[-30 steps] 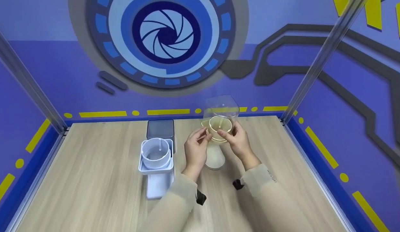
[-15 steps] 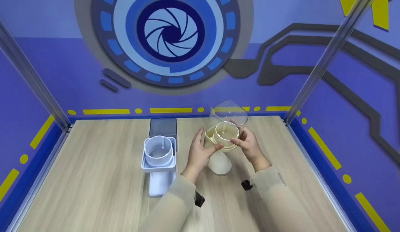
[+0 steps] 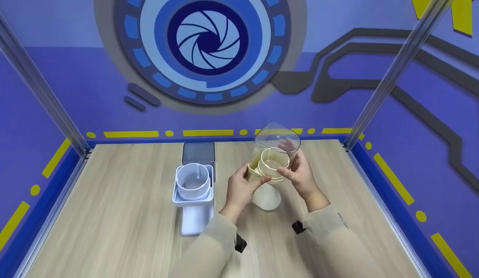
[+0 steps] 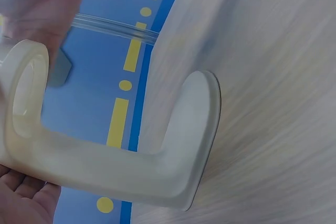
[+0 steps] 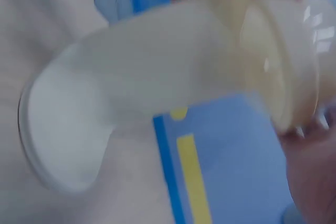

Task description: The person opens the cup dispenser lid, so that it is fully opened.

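Enclosing walls: blue and purple walls (image 3: 239,117) stand behind the table and on its two sides, with yellow dashes and dots near the bottom.
Table edges: the wooden table (image 3: 123,200) has its far edge along the back wall, and its side edges spread apart toward the viewer.
Room for moving: bare wood lies wide to the left of the white stand (image 3: 196,221) and also to the right of the right hand (image 3: 306,180); between the two stands the strip is narrow.
Sleeves: the left sleeve (image 3: 208,247) and the right sleeve (image 3: 343,243), both beige, reach over the near part of the table.
Cream stand: the cream stand (image 4: 105,169) is a little right of the middle, held by both hands; its body looks smooth and bends like a hook, from the upper ring to the foot.
White stand: it is near the left hand, not touching, with a grey tank (image 3: 199,152) behind and a white cup (image 3: 193,189) in its square tray.
Left hand: the left hand (image 3: 242,192) grips the cream stand, thumb in front, fingers around its left side.
Right hand: it holds the other side, thumb at the ring, fingers seen through the clear cover.
Clear cover: the clear cover (image 3: 271,135) rises behind the ring, transparent and with rounded corners.
Ring: the cream ring (image 3: 271,172) is round, its opening turned upward.
Foot: the foot (image 3: 267,199) is rounded; whether it touches the wood, I cannot tell.
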`<state>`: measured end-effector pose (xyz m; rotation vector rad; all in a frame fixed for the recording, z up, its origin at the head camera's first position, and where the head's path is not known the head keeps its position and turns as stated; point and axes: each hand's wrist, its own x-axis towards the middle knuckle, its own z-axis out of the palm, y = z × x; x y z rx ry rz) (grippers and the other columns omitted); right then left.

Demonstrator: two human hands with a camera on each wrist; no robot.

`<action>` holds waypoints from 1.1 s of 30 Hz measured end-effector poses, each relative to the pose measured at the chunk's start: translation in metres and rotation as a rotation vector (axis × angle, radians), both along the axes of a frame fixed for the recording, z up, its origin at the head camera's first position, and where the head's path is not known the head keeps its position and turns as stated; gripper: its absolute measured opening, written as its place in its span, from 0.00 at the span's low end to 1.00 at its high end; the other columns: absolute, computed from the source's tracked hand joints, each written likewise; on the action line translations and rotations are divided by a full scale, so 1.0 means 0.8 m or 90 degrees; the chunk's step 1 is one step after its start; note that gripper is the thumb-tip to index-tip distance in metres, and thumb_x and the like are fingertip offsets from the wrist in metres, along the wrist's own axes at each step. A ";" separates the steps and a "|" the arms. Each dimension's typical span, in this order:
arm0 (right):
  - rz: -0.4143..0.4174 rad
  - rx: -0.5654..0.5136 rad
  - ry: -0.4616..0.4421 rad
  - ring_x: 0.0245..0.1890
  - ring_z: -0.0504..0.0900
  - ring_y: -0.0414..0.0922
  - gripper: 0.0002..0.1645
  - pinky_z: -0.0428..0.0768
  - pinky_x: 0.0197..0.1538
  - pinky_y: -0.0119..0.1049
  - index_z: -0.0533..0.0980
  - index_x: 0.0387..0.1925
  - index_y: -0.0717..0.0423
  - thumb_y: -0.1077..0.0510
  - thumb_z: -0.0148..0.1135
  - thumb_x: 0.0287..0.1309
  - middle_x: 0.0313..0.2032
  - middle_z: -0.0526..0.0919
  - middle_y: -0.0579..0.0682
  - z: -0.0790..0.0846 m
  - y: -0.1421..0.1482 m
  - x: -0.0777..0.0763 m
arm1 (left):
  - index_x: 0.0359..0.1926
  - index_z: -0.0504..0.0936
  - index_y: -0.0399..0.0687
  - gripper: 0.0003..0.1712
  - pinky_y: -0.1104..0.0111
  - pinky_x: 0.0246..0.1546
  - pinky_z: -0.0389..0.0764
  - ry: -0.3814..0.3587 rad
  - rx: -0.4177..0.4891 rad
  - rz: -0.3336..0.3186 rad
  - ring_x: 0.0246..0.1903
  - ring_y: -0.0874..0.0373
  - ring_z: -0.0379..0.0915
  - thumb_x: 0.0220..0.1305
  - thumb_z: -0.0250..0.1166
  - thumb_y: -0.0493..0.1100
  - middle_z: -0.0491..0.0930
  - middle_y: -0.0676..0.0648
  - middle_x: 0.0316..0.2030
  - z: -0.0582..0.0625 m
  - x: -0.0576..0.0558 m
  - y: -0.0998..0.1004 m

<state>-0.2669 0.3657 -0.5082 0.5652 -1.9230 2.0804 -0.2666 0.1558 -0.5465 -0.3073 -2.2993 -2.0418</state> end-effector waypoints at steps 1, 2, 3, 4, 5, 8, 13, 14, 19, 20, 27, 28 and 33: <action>-0.018 -0.009 0.013 0.79 0.76 0.48 0.61 0.74 0.82 0.34 0.55 0.87 0.68 0.66 0.81 0.61 0.79 0.76 0.51 0.004 -0.006 0.001 | 0.74 0.84 0.48 0.45 0.54 0.78 0.82 0.004 0.000 0.004 0.73 0.48 0.83 0.60 0.87 0.58 0.89 0.43 0.68 0.000 0.001 0.000; -0.036 -0.014 0.024 0.80 0.75 0.49 0.64 0.72 0.83 0.35 0.55 0.87 0.66 0.64 0.85 0.59 0.80 0.75 0.53 0.009 -0.012 0.001 | 0.73 0.85 0.47 0.43 0.54 0.76 0.84 0.009 -0.001 0.008 0.71 0.48 0.85 0.61 0.87 0.58 0.90 0.43 0.66 -0.001 0.002 0.000; -0.051 -0.020 0.032 0.80 0.74 0.49 0.67 0.71 0.84 0.36 0.55 0.88 0.64 0.61 0.88 0.58 0.80 0.75 0.54 0.013 -0.017 0.001 | 0.72 0.86 0.46 0.42 0.54 0.75 0.85 0.013 -0.002 0.012 0.69 0.48 0.86 0.61 0.87 0.57 0.91 0.43 0.65 -0.001 0.003 -0.001; -0.064 -0.022 0.037 0.80 0.74 0.50 0.70 0.71 0.84 0.36 0.55 0.88 0.62 0.57 0.91 0.55 0.80 0.75 0.55 0.017 -0.021 0.000 | 0.72 0.87 0.46 0.41 0.54 0.73 0.86 0.015 -0.001 0.015 0.68 0.49 0.87 0.61 0.86 0.56 0.91 0.43 0.64 -0.001 0.004 -0.001; -0.074 -0.021 0.039 0.79 0.75 0.51 0.70 0.71 0.84 0.37 0.57 0.87 0.61 0.55 0.92 0.53 0.78 0.76 0.55 0.020 -0.024 -0.001 | 0.71 0.87 0.44 0.40 0.54 0.72 0.87 0.023 -0.001 0.019 0.66 0.49 0.88 0.63 0.86 0.55 0.92 0.42 0.64 -0.001 0.005 -0.001; -0.084 -0.018 0.031 0.75 0.78 0.52 0.66 0.76 0.81 0.38 0.60 0.84 0.60 0.58 0.92 0.52 0.73 0.79 0.49 0.025 -0.027 -0.005 | 0.72 0.86 0.41 0.39 0.56 0.68 0.89 0.030 0.007 0.024 0.64 0.50 0.89 0.65 0.84 0.53 0.91 0.41 0.64 -0.002 0.008 -0.002; -0.050 -0.016 0.045 0.70 0.83 0.50 0.54 0.79 0.78 0.39 0.62 0.79 0.66 0.71 0.83 0.56 0.69 0.83 0.49 0.019 -0.017 -0.011 | 0.71 0.86 0.40 0.36 0.62 0.63 0.92 0.022 0.040 0.010 0.64 0.46 0.90 0.66 0.83 0.48 0.90 0.39 0.64 -0.002 0.016 -0.007; -0.039 -0.014 0.054 0.70 0.84 0.49 0.53 0.80 0.78 0.40 0.63 0.79 0.65 0.72 0.82 0.57 0.70 0.83 0.51 0.017 -0.014 -0.012 | 0.71 0.87 0.39 0.36 0.62 0.63 0.92 0.019 0.045 0.006 0.64 0.45 0.90 0.66 0.83 0.47 0.90 0.38 0.65 -0.002 0.018 -0.008; 0.031 -0.012 0.092 0.68 0.87 0.52 0.49 0.81 0.78 0.42 0.69 0.77 0.55 0.65 0.83 0.57 0.69 0.85 0.56 0.008 -0.001 -0.016 | 0.75 0.82 0.37 0.41 0.57 0.74 0.84 0.018 0.035 -0.016 0.74 0.39 0.81 0.66 0.83 0.48 0.83 0.36 0.74 -0.006 0.028 -0.011; 0.046 -0.014 0.098 0.68 0.87 0.53 0.49 0.81 0.78 0.42 0.70 0.77 0.53 0.63 0.84 0.58 0.68 0.85 0.57 0.007 0.000 -0.018 | 0.77 0.80 0.37 0.43 0.55 0.77 0.81 0.020 0.030 -0.023 0.77 0.39 0.78 0.66 0.83 0.48 0.80 0.36 0.76 -0.006 0.029 -0.012; 0.124 -0.041 0.105 0.65 0.89 0.49 0.55 0.83 0.76 0.42 0.70 0.77 0.55 0.46 0.89 0.55 0.65 0.89 0.55 0.005 0.000 -0.021 | 0.87 0.65 0.38 0.57 0.50 0.86 0.69 0.007 0.026 -0.081 0.86 0.36 0.62 0.65 0.84 0.46 0.65 0.35 0.86 -0.006 0.036 -0.020; 0.131 -0.043 0.101 0.65 0.89 0.48 0.55 0.83 0.75 0.42 0.70 0.77 0.53 0.45 0.89 0.55 0.65 0.89 0.54 0.005 -0.001 -0.021 | 0.88 0.63 0.38 0.58 0.50 0.86 0.68 0.005 0.026 -0.089 0.86 0.35 0.61 0.65 0.85 0.45 0.63 0.35 0.87 -0.006 0.036 -0.021; 0.149 -0.046 0.086 0.67 0.88 0.46 0.54 0.83 0.75 0.41 0.71 0.77 0.46 0.43 0.88 0.54 0.65 0.90 0.50 0.003 -0.005 -0.017 | 0.90 0.56 0.39 0.65 0.51 0.89 0.62 -0.007 0.026 -0.122 0.89 0.37 0.56 0.62 0.87 0.43 0.57 0.36 0.90 -0.006 0.034 -0.027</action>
